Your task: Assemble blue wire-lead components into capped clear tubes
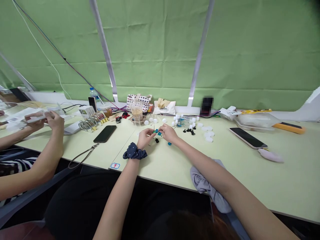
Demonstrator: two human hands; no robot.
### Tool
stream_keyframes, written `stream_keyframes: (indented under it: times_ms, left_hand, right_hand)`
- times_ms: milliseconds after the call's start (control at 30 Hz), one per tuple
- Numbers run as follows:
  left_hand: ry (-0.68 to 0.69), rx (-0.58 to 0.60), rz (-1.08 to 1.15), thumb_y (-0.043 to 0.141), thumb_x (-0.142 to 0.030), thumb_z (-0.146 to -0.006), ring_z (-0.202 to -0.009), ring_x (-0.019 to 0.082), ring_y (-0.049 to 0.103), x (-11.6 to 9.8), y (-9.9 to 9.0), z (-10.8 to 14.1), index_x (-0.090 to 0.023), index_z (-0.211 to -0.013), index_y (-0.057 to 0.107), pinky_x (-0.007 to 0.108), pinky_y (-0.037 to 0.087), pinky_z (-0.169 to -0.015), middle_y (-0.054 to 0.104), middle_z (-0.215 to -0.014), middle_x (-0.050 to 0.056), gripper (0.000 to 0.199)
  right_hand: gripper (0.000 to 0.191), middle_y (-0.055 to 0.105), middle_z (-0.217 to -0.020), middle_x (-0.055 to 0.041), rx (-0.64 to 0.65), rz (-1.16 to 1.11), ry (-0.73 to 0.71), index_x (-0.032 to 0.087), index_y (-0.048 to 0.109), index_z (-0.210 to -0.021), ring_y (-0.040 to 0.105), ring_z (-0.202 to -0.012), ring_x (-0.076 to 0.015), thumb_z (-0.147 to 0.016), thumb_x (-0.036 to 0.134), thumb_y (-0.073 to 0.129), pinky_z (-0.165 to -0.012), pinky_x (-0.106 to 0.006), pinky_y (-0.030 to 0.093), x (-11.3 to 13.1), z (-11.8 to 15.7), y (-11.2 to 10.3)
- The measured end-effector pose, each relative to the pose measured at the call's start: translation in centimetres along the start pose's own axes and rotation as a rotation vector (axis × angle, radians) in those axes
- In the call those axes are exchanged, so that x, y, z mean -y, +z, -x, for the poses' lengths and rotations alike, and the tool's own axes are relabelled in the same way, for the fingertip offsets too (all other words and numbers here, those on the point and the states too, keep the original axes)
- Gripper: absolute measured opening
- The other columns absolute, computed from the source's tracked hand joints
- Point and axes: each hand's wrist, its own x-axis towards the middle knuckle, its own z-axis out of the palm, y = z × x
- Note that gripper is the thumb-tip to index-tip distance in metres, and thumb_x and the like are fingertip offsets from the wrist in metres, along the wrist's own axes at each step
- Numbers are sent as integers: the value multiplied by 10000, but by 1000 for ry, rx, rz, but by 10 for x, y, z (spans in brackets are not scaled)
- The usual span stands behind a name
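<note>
My left hand [145,137], with a dark blue scrunchie [135,151] round its wrist, is closed in a pinch at a small green piece, and a thin dark line rises beside its fingertips. Close by on the right, my right hand [169,133] has its fingers pressed together; what they grip is too small to name. Small blue pieces [159,133] show between the two hands. A black piece [157,140] and another blue piece [169,143] lie on the table just below them.
Clear tubes with white caps [185,120], black pieces [192,132] and white discs [209,134] lie right of my hands. A drink cup [136,111] stands behind. Phones lie left [105,134] and right [248,137]. A co-worker's hands [53,119] hold a clear package at far left.
</note>
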Motion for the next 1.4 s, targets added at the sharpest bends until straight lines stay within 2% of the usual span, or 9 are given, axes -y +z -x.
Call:
stream_keyframes:
  times_ms: [233,333,433,533,667,767,933,1233,1400]
  left_hand:
    - [-34,-51,4,687,-424,-673,-682,166,607,-5,2,1,-147,-821,667,288,483,-643,675,-771,70,314]
    - [-59,-60,29,694,-428,-654,-642,155,594,-5,2,0,-147,-796,656,271,470,-600,659,-719,53,318]
    - [-87,-134,23,690,-418,-649,-619,145,578,-1,0,-1,-149,-781,642,255,457,-577,638,-670,34,304]
    - [-90,-208,36,687,-396,-650,-619,137,576,2,-3,-2,-151,-786,632,250,459,-594,635,-680,31,286]
    - [-60,-182,61,667,-378,-672,-660,144,594,-2,-4,-1,-149,-825,640,262,476,-637,650,-738,43,277]
    - [-47,-177,75,665,-368,-678,-687,149,607,-5,-4,-1,-148,-844,645,273,489,-666,663,-774,50,276]
    - [-61,-188,90,670,-359,-675,-691,151,615,-3,-3,-1,-147,-858,651,265,492,-641,670,-787,55,281]
    - [-46,-194,96,667,-326,-681,-711,153,615,-2,-3,-2,-141,-842,657,277,497,-707,671,-783,53,246]
    - [-49,-179,104,664,-326,-684,-693,159,618,1,-2,-2,-147,-849,658,272,502,-662,675,-773,51,243]
  right_hand:
    - [223,604,-948,-65,-2,84,-61,201,669,-985,564,-861,-170,-912,187,459,-723,-271,345,0,0,1]
    - [246,603,-962,-79,9,178,-112,202,661,-1000,553,-919,-190,-876,108,471,-729,-284,323,0,0,1]
    - [312,612,-953,-95,30,254,-134,190,664,-988,547,-960,-202,-826,19,459,-736,-297,314,0,0,-2]
    - [300,634,-942,-107,84,265,-10,182,684,-939,575,-905,-204,-821,23,459,-726,-303,326,-5,0,-5]
    - [238,673,-862,-113,202,236,251,169,702,-845,613,-829,-207,-785,36,514,-692,-290,351,-16,-1,-9]
    - [253,687,-842,-110,209,225,373,181,703,-850,628,-852,-222,-738,20,543,-701,-293,369,-25,-1,-9]
    - [303,695,-887,-113,195,208,420,192,709,-863,638,-896,-239,-696,-5,550,-721,-307,392,-31,-1,-8]
    - [237,697,-884,-93,248,209,473,183,709,-841,636,-893,-212,-709,38,576,-748,-287,398,-32,-3,-8]
    - [163,694,-913,-102,254,216,457,174,706,-843,628,-911,-218,-751,119,583,-788,-304,402,-34,-3,-6]
